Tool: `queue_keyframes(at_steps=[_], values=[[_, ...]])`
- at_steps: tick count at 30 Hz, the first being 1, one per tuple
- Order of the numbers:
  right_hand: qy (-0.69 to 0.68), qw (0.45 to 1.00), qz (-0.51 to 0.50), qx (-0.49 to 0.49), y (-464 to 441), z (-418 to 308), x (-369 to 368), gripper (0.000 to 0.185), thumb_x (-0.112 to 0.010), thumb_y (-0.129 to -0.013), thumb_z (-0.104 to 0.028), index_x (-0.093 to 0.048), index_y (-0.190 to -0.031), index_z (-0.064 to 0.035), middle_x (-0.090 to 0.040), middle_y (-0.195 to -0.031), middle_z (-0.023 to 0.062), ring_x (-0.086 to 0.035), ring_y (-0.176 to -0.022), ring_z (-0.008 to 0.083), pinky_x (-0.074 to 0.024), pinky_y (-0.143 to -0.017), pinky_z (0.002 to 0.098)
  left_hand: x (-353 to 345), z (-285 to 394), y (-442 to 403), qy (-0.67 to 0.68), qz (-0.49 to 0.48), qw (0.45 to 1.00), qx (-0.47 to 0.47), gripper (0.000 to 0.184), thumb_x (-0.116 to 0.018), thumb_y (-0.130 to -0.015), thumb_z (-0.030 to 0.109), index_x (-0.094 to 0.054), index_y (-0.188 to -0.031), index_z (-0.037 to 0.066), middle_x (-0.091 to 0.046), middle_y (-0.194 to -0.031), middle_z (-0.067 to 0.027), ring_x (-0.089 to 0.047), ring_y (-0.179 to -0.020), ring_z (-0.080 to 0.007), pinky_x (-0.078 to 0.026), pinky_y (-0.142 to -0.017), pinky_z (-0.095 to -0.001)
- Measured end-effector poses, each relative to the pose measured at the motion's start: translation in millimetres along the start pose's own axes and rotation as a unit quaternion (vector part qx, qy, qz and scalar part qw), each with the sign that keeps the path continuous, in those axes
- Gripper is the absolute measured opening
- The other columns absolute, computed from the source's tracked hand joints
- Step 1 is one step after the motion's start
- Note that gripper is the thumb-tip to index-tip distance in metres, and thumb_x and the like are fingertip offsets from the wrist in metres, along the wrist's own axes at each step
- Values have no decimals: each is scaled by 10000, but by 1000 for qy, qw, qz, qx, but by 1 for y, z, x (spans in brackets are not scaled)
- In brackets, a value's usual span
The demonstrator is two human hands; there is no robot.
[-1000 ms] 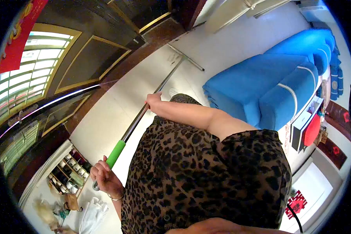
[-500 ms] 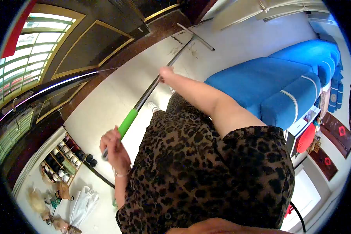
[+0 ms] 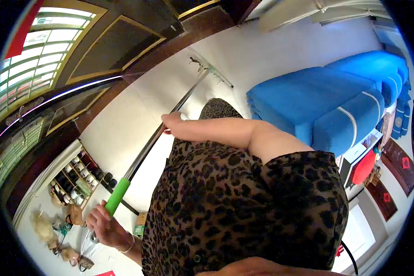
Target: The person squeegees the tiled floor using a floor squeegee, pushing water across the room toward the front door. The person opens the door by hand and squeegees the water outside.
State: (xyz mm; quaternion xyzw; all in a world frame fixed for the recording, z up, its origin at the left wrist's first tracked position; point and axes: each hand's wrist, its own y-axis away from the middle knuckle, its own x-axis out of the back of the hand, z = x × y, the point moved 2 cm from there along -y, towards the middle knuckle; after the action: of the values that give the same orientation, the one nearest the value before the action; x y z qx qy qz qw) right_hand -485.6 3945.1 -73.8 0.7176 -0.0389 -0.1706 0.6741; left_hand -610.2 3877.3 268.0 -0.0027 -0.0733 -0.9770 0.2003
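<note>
A long-handled floor squeegee (image 3: 145, 149) slants across the white floor, with a grey metal shaft and a green grip (image 3: 118, 195). My left hand (image 3: 106, 225) is closed around the grip near its top end. Farther down, my right hand (image 3: 171, 124) wraps the shaft, its arm stretched across my body. The thin, wide crossbar (image 3: 221, 77) of the squeegee lies on the floor ahead of my feet. Dark scraps of debris (image 3: 198, 65) lie along the bar, most at its left part.
A blue-covered sofa (image 3: 303, 99) stands to the right. Dark gold-trimmed doors (image 3: 117, 48) line the left side. At lower left are a shoe rack (image 3: 76, 179) and several hanging bags (image 3: 43, 225). My white shoe (image 3: 210, 94) is close behind the crossbar.
Both hands have moved down and left in view, drawing the squeegee back. Its crossbar has come nearer my feet, and the debris has shifted with it.
</note>
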Motion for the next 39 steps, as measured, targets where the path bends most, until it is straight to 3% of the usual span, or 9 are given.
queue_keyframes(at_steps=[5,9,13,16,21,27,29,37,39], values=[[-43,996,21,76,-54,-36,59,380,-501,-737,-164,-291,-1041,-77,-470,-802,109,-488,-599,208,-456,-508,377,-30,-34,-35,19,-52,998,34,251,-550,-689,116,-332,-566,123,-365,-567,-8,-417,-615,-147,-342,-890,-391],[-7,996,10,93,-62,-69,96,139,-531,-711,-178,-440,-750,-81,-447,-662,46,-478,-553,172,-465,-552,350,-58,-68,-57,86,-81,990,76,239,-555,-694,105,-352,-568,98,-412,-574,-18,-437,-630,-163,-331,-877,-398],[-25,994,30,98,-83,-63,74,123,-523,-698,-172,-424,-712,-101,-418,-613,25,-451,-526,145,-463,-529,336,-29,-70,-79,-1,-147,986,74,260,-549,-715,83,-340,-560,91,-409,-589,-10,-434,-644,-152,-315,-890,-373],[-24,992,52,109,-87,-48,51,118,-519,-699,-172,-419,-706,-109,-414,-609,24,-441,-520,139,-461,-521,328,12,-93,-86,48,-188,979,69,261,-547,-730,72,-346,-565,81,-425,-609,-14,-442,-668,-152,-311,-898,-370],[-7,992,56,116,-112,-6,-41,111,-495,-720,-158,-413,-701,-86,-402,-605,28,-430,-530,138,-468,-527,330,119,-100,-127,12,-202,976,81,255,-541,-721,54,-345,-561,90,-436,-609,-21,-448,-681,-157,-296,-907,-371],[-29,993,89,77,-146,61,-186,224,-494,-733,-162,-437,-913,-40,-493,-770,83,-512,-637,184,-464,-450,330,257,-93,-164,39,-146,985,85,224,-552,-703,121,-355,-599,102,-392,-636,-14,-430,-715,-158,-287,-914,-382],[-30,987,129,97,-125,76,-226,118,-523,-721,-128,-482,-762,-25,-471,-601,66,-443,-426,171,-400,-306,287,297,-85,-170,2,-125,988,90,203,-541,-710,121,-358,-625,98,-375,-648,-16,-423,-717,-158,-285,-918,-387],[-58,992,80,84,-127,134,-339,341,-566,-703,-138,-404,-976,-14,-495,-775,76,-531,-637,179,-476,-421,292,385,-31,-190,-115,-95,989,-17,197,-463,-742,157,-287,-671,104,-288,-624,-26,-355,-671,-153,-293,-886,-366],[-104,990,55,82,-92,132,-333,246,-573,-691,-130,-453,-868,-8,-500,-728,74,-529,-606,181,-485,-446,299,388,-20,-191,-141,-143,979,-45,165,-455,-751,150,-315,-681,94,-306,-638,-22,-366,-684,-152,-303,-873,-360]])
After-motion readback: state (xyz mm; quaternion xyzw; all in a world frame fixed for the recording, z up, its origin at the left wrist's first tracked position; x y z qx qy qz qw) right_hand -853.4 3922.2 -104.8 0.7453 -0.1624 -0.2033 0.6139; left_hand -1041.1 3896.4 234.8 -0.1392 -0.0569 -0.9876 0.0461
